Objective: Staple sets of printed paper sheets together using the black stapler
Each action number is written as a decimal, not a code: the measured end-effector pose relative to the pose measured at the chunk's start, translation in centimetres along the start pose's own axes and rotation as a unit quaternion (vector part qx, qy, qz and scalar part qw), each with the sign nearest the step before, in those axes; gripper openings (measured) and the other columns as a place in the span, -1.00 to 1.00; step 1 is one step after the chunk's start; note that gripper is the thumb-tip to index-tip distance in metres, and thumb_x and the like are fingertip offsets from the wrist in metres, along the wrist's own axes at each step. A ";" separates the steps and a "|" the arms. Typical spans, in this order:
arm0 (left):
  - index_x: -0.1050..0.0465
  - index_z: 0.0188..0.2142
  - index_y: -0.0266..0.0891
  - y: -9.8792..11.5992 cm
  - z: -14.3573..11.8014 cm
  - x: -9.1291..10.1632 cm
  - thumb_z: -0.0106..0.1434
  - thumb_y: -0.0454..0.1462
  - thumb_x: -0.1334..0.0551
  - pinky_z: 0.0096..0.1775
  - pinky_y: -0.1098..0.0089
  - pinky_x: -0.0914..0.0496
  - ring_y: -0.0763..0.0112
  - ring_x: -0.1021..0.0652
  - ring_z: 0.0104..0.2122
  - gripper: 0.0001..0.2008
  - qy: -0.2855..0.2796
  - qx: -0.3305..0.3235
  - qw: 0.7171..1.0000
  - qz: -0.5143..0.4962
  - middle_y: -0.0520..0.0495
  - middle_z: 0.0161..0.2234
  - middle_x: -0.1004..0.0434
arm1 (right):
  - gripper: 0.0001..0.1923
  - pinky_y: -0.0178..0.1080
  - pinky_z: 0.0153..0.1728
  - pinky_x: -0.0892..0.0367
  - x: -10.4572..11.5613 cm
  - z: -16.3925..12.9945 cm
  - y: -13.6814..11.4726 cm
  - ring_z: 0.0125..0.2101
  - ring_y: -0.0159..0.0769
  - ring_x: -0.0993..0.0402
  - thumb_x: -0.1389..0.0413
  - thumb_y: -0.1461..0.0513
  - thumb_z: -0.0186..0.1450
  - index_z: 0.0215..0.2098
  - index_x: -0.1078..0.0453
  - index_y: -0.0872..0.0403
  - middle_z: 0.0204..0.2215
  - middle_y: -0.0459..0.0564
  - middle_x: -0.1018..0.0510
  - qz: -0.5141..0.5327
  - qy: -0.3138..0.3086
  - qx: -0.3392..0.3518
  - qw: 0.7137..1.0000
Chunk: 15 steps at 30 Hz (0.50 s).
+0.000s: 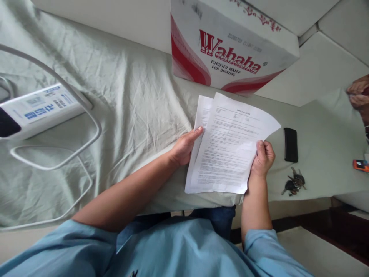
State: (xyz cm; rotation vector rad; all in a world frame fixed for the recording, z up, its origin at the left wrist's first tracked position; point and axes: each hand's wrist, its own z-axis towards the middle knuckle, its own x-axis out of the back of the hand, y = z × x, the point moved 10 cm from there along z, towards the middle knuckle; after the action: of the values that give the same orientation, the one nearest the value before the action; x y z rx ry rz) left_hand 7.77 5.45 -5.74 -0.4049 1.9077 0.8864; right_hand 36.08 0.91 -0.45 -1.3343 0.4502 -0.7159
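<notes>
Nearest the camera: a light blue shirt (184, 250) with short sleeves, and dark blue trousers (215, 219) showing just beyond it at the edge of the surface.

Both forearms reach forward over that edge. The left hand (184, 148) grips the left margin of a set of printed papers (230, 146), thumb on top. The right hand (263, 158) is closed on the right margin, fingers curled round the edge. At least two sheets are fanned slightly apart, the rear one showing at the upper left. The papers are held low over the near edge of the surface.

The surface is covered by a pale green sheet (129, 100), heavily creased. To the right of the papers lie a black phone (290, 144) and, nearer, a bunch of keys (293, 182), apart from each other. At far right, an orange object (361, 165), partly cut off, and another person's hand (359, 96).

At left, a white device (37, 109) with blue lettering and a looped white cable (57, 154).

Beyond, a white and red cardboard box (230, 46) marked for drinking water stands against a pale wall (115, 19).
</notes>
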 end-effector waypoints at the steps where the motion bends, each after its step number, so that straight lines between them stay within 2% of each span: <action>1: -0.65 -0.04 -0.26 -0.1 0.0 0.0 0.33 0.03 -0.39 0.16 -0.02 -0.50 -0.14 -0.67 0.07 -0.58 0.000 -0.001 1.000 0.003 -0.24 -0.15 -0.76 | -0.58 -0.33 -0.36 -0.29 0.0 0.0 0.0 -0.46 -0.43 -0.31 -0.42 -0.08 0.12 -0.42 -0.47 0.04 -0.53 -0.22 -0.42 -0.003 -0.002 -0.004 1.000; 7: -0.64 0.01 -0.23 0.0 -0.1 -0.3 0.33 0.15 -0.36 0.17 -0.01 -0.48 -0.13 -0.65 0.09 -0.46 -0.009 -0.018 1.000 0.017 -0.26 -0.12 -0.76 | -0.57 -0.31 -0.36 -0.31 -0.5 -0.5 -0.2 -0.44 -0.40 -0.35 -0.40 -0.11 0.13 -0.39 -0.49 0.04 -0.50 -0.20 -0.47 -0.028 -0.024 -0.015 0.999; 15: -0.58 0.08 -0.29 0.9 -0.9 -1.0 0.22 -0.10 -0.52 0.16 -0.04 -0.46 -0.12 -0.67 0.04 -0.49 0.017 -0.018 0.996 0.091 -0.27 -0.11 -0.75 | -0.60 -0.32 -0.36 -0.31 -0.8 -0.8 -0.4 -0.42 -0.40 -0.36 -0.41 -0.09 0.15 -0.39 -0.53 0.05 -0.48 -0.18 -0.52 -0.026 -0.032 -0.020 0.999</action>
State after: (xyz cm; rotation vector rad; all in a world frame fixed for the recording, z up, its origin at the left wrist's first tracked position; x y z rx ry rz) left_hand 7.15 5.31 -4.21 -0.2734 1.9848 1.0404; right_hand 34.93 0.89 -0.29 -1.4063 0.3815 -0.7087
